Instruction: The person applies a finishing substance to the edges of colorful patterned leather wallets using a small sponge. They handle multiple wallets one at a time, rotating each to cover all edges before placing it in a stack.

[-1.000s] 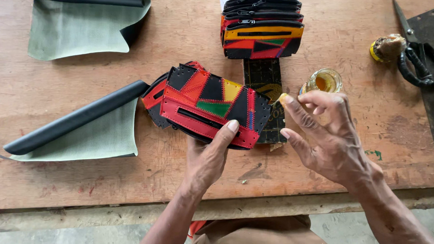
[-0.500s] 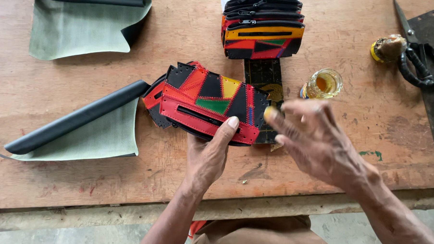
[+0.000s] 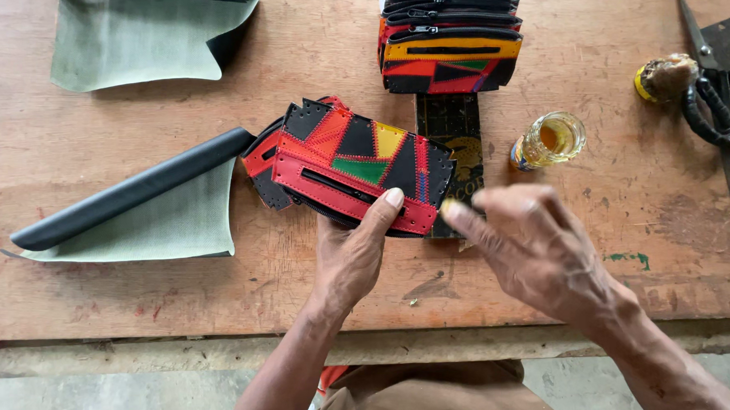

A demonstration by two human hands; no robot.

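My left hand (image 3: 352,258) holds a patchwork pouch (image 3: 355,166) of red, black, yellow and green leather, thumb pressed on its red lower edge near a black zipper. The pouch is tilted, its right end lower. My right hand (image 3: 536,251) hovers just right of the pouch's lower right corner, fingers spread and blurred, with a yellowish smear on the index fingertip (image 3: 448,207). A small glass jar of amber liquid (image 3: 550,139) stands on the wooden table beyond my right hand.
A stack of finished patchwork pouches (image 3: 450,42) lies at the back centre, over a dark strip (image 3: 452,137). Rolled black and grey-green sheet material (image 3: 130,207) lies left, another sheet (image 3: 145,35) at back left. Black-handled scissors (image 3: 710,80) and a small round object (image 3: 664,76) sit right.
My right hand has moved from beside the glass jar down and left to the pouch's lower right corner. The left hand and pouch have stayed in place.
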